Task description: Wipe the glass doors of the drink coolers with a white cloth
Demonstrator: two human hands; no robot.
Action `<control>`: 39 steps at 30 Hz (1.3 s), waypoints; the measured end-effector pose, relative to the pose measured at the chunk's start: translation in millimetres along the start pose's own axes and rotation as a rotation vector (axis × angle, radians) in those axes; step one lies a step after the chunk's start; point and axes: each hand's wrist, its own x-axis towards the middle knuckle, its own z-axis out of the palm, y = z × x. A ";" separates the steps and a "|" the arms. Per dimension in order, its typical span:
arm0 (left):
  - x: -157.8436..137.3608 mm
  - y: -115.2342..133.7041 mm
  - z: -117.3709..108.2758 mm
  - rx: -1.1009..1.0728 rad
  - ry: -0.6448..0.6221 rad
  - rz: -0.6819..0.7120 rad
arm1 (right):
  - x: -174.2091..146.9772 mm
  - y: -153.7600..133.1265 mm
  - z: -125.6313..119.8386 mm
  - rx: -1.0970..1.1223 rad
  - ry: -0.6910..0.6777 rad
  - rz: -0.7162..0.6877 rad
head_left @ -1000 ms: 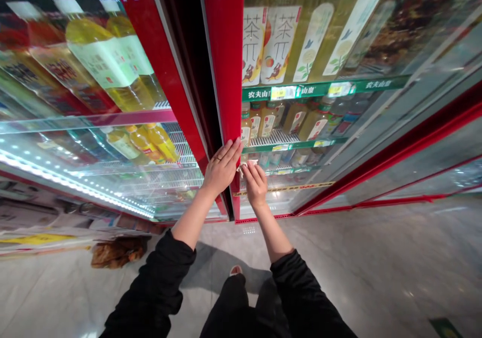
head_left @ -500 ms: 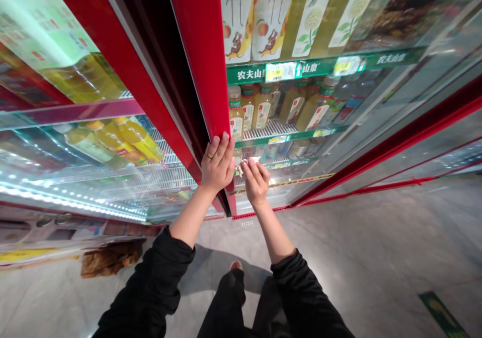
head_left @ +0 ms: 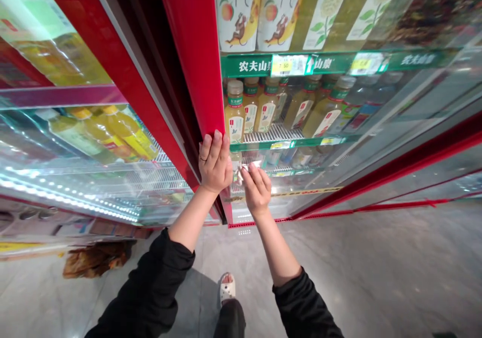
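Note:
My left hand (head_left: 214,163) lies flat with its fingers stretched out on the red door frame (head_left: 196,51) of a drinks fridge. A ring shows on one of its fingers. Just to its right, my right hand (head_left: 257,186) pinches a crumpled white tissue (head_left: 245,169) against the glass door. Part of the tissue is hidden behind the fingers. Through the glass, bottled drinks (head_left: 268,108) stand on a shelf above the right hand, and a green shelf strip with price tags (head_left: 283,65) runs higher up.
On the left is another red-framed fridge door (head_left: 124,72) with yellow drink bottles (head_left: 126,132) behind it. A brown crumpled bundle (head_left: 96,260) lies on the grey floor (head_left: 376,267) at lower left. My shoe (head_left: 227,289) is on the floor below my hands.
My view has shifted a little, and the shelves look larger. Both hands keep nearly the same places, the left on the frame, the right with the tissue at the glass. One foot now shows more fully.

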 end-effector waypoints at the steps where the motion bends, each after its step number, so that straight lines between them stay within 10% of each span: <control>1: 0.8 0.1 -0.1 -0.006 -0.003 -0.011 | 0.7 2.3 -1.4 -0.026 0.042 0.047; 5: 5.8 2.0 1.6 0.049 0.042 -0.008 | 13.5 0.1 7.5 -0.035 0.086 0.170; 13: 11.7 3.6 1.6 0.035 0.017 0.002 | 1.7 23.9 -3.7 0.037 -0.209 -0.055; 21: 15.9 4.2 3.6 0.038 0.095 0.066 | 32.6 8.3 9.8 -0.047 0.144 0.003; 28: 15.2 -2.8 5.4 0.045 0.100 0.100 | 32.9 32.4 -15.7 -0.020 -0.079 -0.319; 34: 20.6 3.4 6.7 0.119 0.137 0.113 | 48.6 36.1 -15.5 -0.059 0.126 -0.059; 39: 22.7 5.6 5.6 0.168 0.142 0.143 | 44.6 25.6 -3.6 -0.021 -0.067 -0.113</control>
